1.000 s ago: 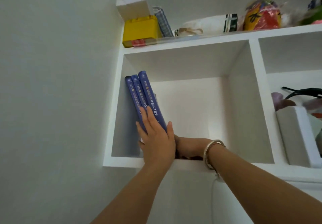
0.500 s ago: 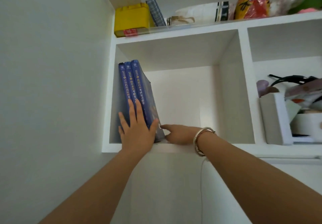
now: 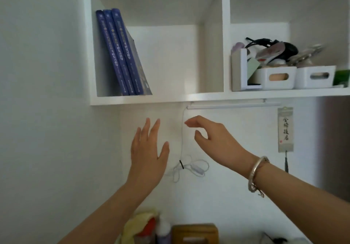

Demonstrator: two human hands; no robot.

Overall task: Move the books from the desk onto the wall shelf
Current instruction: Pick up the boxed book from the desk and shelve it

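While both hands hang empty, left hand (image 3: 148, 154) spread, right hand (image 3: 212, 139) loosely curled, the books (image 3: 121, 54) lean upright in the shelf (image 3: 151, 100), above-left, nearer the left.

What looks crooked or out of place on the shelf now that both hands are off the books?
The three blue books in the left compartment lean, tops tilted against the left wall, feet splayed right, with nothing bracing them. Below the shelf, the lamp cable hangs in a loose tangle. Both hands, left and right, hold nothing.
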